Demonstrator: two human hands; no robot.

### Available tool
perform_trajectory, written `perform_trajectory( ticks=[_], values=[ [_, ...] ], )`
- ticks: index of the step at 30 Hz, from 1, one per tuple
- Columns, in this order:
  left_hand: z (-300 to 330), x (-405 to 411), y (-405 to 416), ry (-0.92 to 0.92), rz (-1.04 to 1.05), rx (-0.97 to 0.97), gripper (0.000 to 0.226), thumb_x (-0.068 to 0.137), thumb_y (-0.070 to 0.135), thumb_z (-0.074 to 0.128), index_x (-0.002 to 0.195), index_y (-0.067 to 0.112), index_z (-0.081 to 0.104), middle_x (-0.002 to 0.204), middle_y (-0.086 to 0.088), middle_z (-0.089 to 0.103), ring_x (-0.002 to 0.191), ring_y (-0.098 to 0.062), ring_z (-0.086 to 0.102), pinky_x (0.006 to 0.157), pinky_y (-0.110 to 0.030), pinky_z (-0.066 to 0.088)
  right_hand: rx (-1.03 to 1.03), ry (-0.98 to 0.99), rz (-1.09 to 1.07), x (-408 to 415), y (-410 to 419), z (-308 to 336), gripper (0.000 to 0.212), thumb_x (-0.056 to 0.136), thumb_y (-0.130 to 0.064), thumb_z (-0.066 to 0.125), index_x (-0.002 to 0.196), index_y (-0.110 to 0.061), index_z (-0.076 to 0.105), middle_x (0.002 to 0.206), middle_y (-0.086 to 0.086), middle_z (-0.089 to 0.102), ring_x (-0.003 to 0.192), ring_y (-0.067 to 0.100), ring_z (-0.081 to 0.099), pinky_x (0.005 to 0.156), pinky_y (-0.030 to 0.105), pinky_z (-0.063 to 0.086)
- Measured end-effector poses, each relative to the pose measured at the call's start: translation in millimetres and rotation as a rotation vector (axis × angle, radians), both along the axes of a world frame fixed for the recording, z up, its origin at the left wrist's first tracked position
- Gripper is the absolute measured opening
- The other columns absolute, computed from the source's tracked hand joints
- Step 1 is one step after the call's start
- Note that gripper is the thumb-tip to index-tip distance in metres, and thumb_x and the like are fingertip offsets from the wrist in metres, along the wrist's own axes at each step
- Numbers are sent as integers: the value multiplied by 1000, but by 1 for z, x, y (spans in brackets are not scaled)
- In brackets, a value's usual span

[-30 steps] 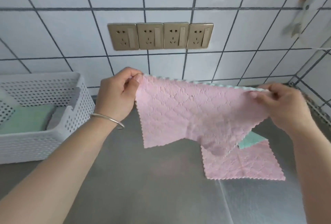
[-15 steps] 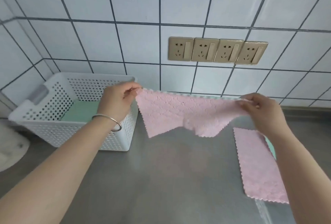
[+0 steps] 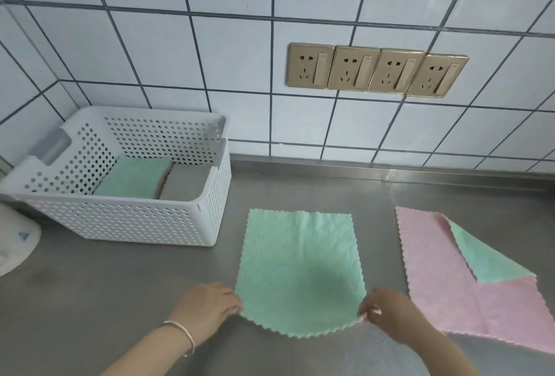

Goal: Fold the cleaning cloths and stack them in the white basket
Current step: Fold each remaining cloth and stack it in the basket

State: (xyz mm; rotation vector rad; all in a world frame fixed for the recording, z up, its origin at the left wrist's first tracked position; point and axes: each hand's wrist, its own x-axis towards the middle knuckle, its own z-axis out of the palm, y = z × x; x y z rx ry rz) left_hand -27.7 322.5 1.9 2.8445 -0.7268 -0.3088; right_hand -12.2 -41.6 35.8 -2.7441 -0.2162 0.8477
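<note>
A green cleaning cloth (image 3: 300,270) lies spread flat, green face up, on the steel counter (image 3: 120,300), directly ahead of both hands; the left hand (image 3: 207,306) pinches its near left corner between thumb and fingers; the right hand (image 3: 387,311) pinches its near right corner likewise. A silver bangle (image 3: 183,336) sits on the left wrist. The white perforated basket (image 3: 126,219) stands ahead and left of the left hand, apart from the cloth; inside it, a folded green cloth (image 3: 135,177) rests against the left half of the floor. A pink cloth (image 3: 444,285) lies just right of the right hand, one far corner turned over to show its green underside.
</note>
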Motion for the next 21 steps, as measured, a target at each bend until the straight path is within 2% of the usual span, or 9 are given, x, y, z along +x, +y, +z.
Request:
perform_trajectory(
  ticks=[2,4,5,7,9,11,14,18,21],
  values=[
    [-11,-7,-9,33,-20,72,31,73,48,35,63,43,65,62,29,59,58,9,57,48,-8,40,-48,66,53,-8,4,-12,25,89,-28,54,76,-48,61,80,-25,46,93,2,51,86,16,41],
    [-8,-7,-19,196,-9,62,33,78,48,37,92,41,65,92,23,64,87,1,61,70,-15,44,-57,143,54,-8,6,-18,9,85,-39,60,85,-48,58,97,-19,56,95,1,54,91,18,44],
    [-6,-6,-20,273,40,70,33,81,50,40,104,39,62,102,20,61,97,-3,57,78,-19,42,-64,187,47,-6,6,-18,13,80,-49,63,92,-46,58,101,-17,58,94,0,55,91,18,45],
    [-2,10,-24,392,259,6,25,83,53,49,101,40,59,96,21,58,91,-3,55,74,-19,39,-14,233,-29,6,3,-22,45,72,-65,59,106,-36,63,98,-16,58,90,0,57,89,19,47],
    [-5,33,-29,402,527,-188,12,84,47,54,92,38,58,93,19,62,86,-4,58,73,-18,43,13,179,-163,27,7,-23,36,84,-55,55,107,-29,65,97,-12,62,87,4,59,83,20,49],
    [-17,67,-36,431,783,-370,14,87,35,55,98,28,61,96,6,67,87,-14,62,79,-24,47,28,62,-354,53,9,-31,22,89,-39,52,92,-25,69,93,-4,68,83,12,63,74,26,50],
    [-39,114,-45,461,1042,-537,21,88,22,51,100,8,61,73,-5,68,61,-21,63,71,-31,51,78,-74,-648,88,13,-44,21,84,-22,49,69,-16,62,73,11,63,74,27,61,59,28,37],
    [-55,151,-51,355,1139,-433,22,88,24,47,87,11,65,58,1,67,57,-20,62,63,-27,50,35,-132,-821,119,17,-57,22,88,-21,50,99,-15,68,96,11,67,86,28,59,65,27,40],
    [-56,167,-57,295,1143,-287,21,88,29,49,82,19,66,73,-4,72,69,-23,66,67,-28,52,6,-144,-854,133,19,-71,17,88,-24,50,88,-20,67,87,6,66,81,26,57,62,26,40]
  ],
)
